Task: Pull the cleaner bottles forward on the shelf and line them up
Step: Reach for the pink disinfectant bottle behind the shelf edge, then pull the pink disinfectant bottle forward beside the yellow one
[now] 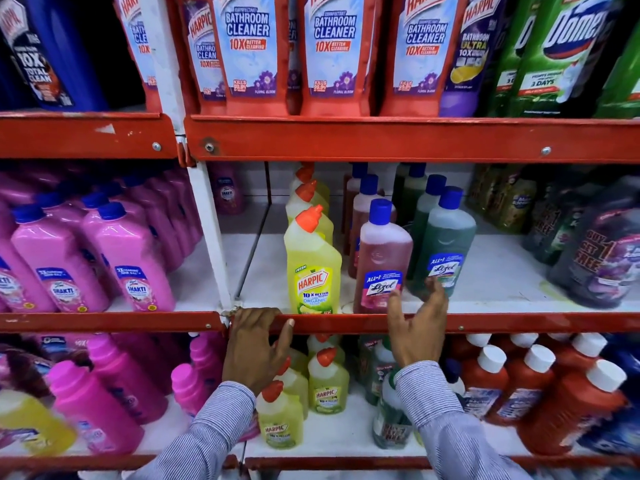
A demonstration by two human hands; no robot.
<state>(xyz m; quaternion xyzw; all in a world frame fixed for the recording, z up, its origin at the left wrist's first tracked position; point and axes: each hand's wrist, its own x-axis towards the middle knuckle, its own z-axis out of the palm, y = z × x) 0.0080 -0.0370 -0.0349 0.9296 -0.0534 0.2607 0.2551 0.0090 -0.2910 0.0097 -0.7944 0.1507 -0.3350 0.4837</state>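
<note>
On the middle shelf a yellow Harpic bottle (312, 265) stands at the front edge, with more of its kind in a row behind it. To its right a pink Lizol bottle (381, 261) is also at the front. A green Lizol bottle (446, 244) stands tilted a little further back. My right hand (417, 327) is open in front of the two Lizol bottles, fingertips touching the green bottle's label. My left hand (258, 344) grips the red shelf lip (519, 322) left of the Harpic bottle.
Pink Shakti bottles (135, 258) fill the left bay. Dark bottles (602, 251) stand at the far right of the same shelf. Red Harpic Bathroom Cleaner bottles (332, 53) line the shelf above. Small Harpic bottles (327, 382) and red bottles (530, 386) sit below.
</note>
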